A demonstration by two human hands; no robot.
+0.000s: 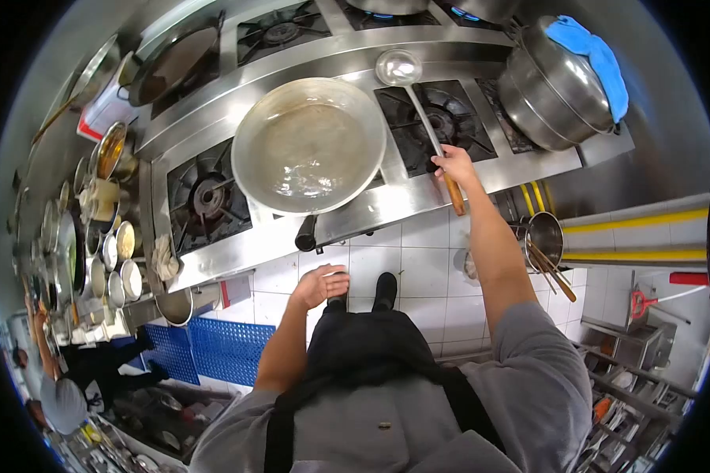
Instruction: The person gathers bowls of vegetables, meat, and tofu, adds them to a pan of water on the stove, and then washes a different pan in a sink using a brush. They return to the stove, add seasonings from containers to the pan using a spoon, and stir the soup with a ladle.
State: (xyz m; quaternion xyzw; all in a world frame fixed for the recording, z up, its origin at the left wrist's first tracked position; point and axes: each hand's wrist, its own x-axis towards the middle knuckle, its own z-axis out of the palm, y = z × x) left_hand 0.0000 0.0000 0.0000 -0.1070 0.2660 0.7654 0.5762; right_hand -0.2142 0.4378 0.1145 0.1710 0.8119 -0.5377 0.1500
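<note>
My right hand [456, 165] is closed round the handle of a metal ladle [426, 118], just above its wooden end. The ladle's round bowl lies up over the back edge of a burner. My left hand [321, 286] hangs below the stove front with its fingers stretched out, holding nothing. Between the hands and the back of the stove, a large wok [310, 147] with clear liquid in it sits on the stove. Its dark handle [307, 234] points toward my left hand and does not touch it.
A lidded steel pot [546, 93] with a blue cloth [592, 59] stands at the right. Burner grates [209, 195] flank the wok. Bowls and containers [130, 277] crowd the left counter. Another person [63, 398] is at the far left. A pot with sticks [545, 236] hangs low right.
</note>
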